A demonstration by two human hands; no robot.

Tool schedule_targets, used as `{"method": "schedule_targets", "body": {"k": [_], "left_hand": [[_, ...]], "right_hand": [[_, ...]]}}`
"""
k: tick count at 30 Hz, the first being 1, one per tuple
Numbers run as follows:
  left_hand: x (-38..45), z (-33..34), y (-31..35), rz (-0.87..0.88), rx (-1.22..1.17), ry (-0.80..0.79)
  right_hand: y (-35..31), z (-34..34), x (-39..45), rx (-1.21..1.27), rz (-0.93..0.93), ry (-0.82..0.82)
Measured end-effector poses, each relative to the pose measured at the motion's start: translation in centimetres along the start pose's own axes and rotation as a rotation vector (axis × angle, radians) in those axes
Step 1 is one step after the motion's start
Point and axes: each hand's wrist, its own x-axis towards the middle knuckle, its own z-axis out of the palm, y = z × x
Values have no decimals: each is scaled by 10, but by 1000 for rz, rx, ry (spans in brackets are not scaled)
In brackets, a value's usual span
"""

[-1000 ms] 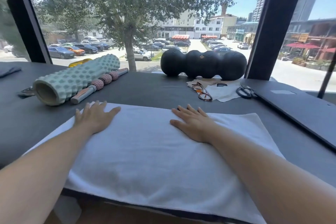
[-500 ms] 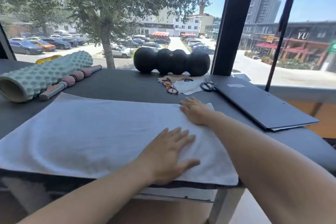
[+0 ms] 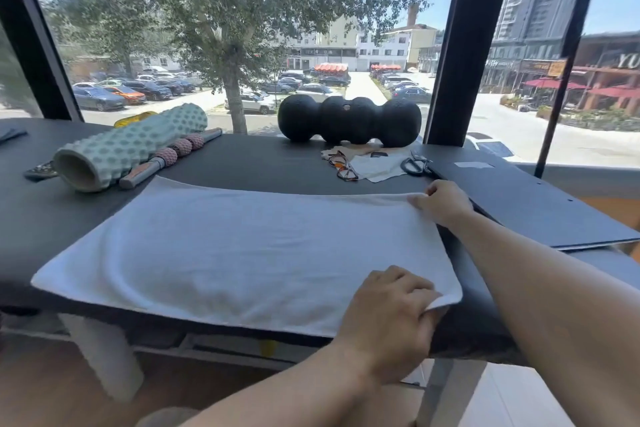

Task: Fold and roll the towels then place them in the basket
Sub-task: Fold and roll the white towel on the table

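White towel lies flat across the dark table, centre of frame. Right hand pinches its far right corner; left hand is closed on the near right corner at lower right. Best move, I'd judge: lift both corners together, carry them evenly leftward, match edges (no basket in view). Keep clear of the eyeglasses, scissors and mint foam roller behind.

Both hands moved from flat to pinching the towel's right corners.
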Motion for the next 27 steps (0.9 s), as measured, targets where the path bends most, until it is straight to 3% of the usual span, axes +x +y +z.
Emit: {"method": "schedule_targets", "body": {"k": [4,9,11,15,20,24,27], "left_hand": [[17,-16,31,-280,-255,-136],[38,-16,69,-409,-590,-112],[43,-20,83,-445,-681,-79],[39,-39,80,-493,-779,97],[0,-86,33,-508,-761,433],[-39,-131,-11,-599,-769,638],[-64,-156,-41,-686,-778,781]], "right_hand": [[3,-20,5,92,34,8],[14,-62,0,-51,75,84],[13,-82,-4,26,98,129],[-19,-99,-17,231,119,106],[-112,-64,-33,651,-38,-67],[-182,-9,-49,637,-234,-177],[-222,35,-68,593,-353,-124]]}}
